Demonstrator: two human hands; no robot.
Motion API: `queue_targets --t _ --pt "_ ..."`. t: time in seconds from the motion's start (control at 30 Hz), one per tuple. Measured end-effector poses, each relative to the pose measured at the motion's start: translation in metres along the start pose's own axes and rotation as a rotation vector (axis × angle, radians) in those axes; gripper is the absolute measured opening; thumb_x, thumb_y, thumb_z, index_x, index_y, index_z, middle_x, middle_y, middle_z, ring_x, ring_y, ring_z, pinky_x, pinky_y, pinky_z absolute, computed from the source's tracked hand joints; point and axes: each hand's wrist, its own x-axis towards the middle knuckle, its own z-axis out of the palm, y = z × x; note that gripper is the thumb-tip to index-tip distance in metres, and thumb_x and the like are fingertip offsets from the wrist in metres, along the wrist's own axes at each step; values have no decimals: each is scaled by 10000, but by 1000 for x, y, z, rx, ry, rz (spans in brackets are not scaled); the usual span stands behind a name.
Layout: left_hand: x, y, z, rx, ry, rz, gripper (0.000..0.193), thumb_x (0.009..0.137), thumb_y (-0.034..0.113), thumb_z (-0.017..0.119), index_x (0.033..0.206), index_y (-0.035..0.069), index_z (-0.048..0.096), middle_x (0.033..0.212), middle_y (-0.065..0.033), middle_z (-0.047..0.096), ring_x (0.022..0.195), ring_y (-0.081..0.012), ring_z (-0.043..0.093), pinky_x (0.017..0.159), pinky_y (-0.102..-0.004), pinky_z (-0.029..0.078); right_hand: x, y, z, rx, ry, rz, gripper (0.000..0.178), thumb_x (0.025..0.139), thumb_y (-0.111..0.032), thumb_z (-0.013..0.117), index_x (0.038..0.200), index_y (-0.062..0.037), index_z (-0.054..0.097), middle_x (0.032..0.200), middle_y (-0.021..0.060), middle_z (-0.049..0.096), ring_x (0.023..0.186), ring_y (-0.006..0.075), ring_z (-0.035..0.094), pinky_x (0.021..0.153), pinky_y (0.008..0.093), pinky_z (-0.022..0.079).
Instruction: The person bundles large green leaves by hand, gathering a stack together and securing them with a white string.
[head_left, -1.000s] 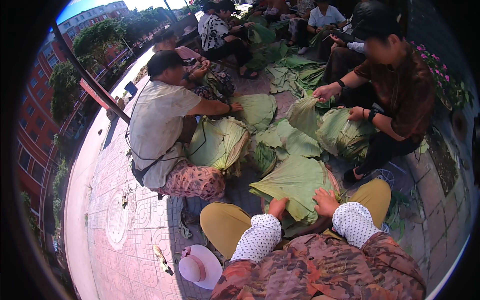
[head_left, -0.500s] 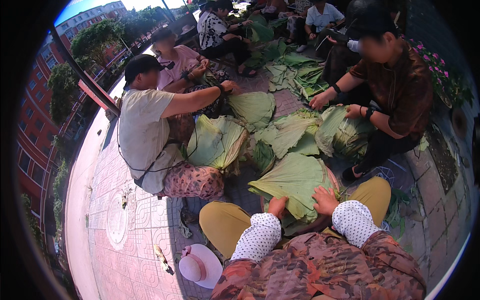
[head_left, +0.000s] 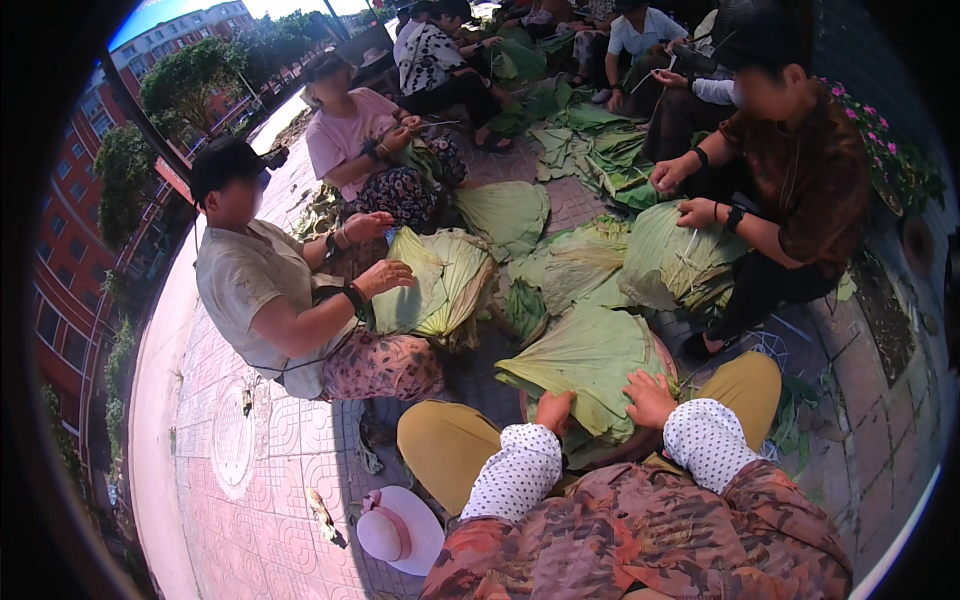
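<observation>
Between my knees a stack of large, fan-folded green lotus leaves (head_left: 590, 360) lies over a round reddish basin (head_left: 664, 362), whose rim shows at the right. My left hand (head_left: 555, 412) is closed on the near left edge of the leaves, thumb on top. On the near right side my right hand (head_left: 650, 398) lies with its fingers spread on the stack, holding nothing. Both forearms wear white dotted sleeves. The undersides of the leaves and my left fingertips are hidden.
A person at left (head_left: 290, 270) sits by another leaf bundle (head_left: 440, 285). The person at right (head_left: 790, 180) handles a leaf bundle (head_left: 680, 255) with a white strip. More leaves (head_left: 600, 150) lie beyond, among several seated people. A pink hat (head_left: 400, 530) rests on the paving.
My hands and leaves stay nearly still. The person at left has drawn back a reaching arm and sits more upright. The person at right has raised both hands over their bundle.
</observation>
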Motion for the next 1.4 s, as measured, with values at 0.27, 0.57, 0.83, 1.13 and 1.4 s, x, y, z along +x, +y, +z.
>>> queue_targets --t 0.27,0.57,0.83,1.13,1.4 --pt "18 -6 -5 70 53 -11 306 929 114 600 1214 17 546 1059 -134 684 847 -300 704 668 -439 589 5 1 -2 1 -9 4 506 832 -289 651 1296 -93 609 1534 183 404 1472 357 289 1155 614 183" --pt "11 -5 -5 35 25 -5 307 930 116 601 1217 23 546 1062 -139 681 855 -301 706 683 -460 600 2 -2 -3 -16 -23 13 522 831 -296 655 1311 -98 604 1536 181 404 1477 351 281 1161 614 175" --pt "15 -7 -12 28 20 24 360 901 131 644 1201 -22 518 1050 -181 667 818 -310 698 622 -447 587 4 -7 -5 -12 -27 5 529 832 -302 654 1319 -101 603 1541 184 397 1481 349 275 1164 611 171" --pt "6 2 7 67 49 -31 307 934 111 594 1219 7 553 1068 -145 682 874 -303 701 701 -460 598 -3 2 -6 -6 -17 30 520 838 -306 649 1313 -98 609 1542 185 395 1479 351 278 1165 608 171" --pt "10 -11 -5 22 -10 67 283 935 115 603 1193 0 584 1057 -142 690 866 -298 699 687 -436 580 -3 -6 -4 -30 7 3 506 853 -323 682 1300 -99 604 1520 182 415 1469 358 282 1158 636 145"
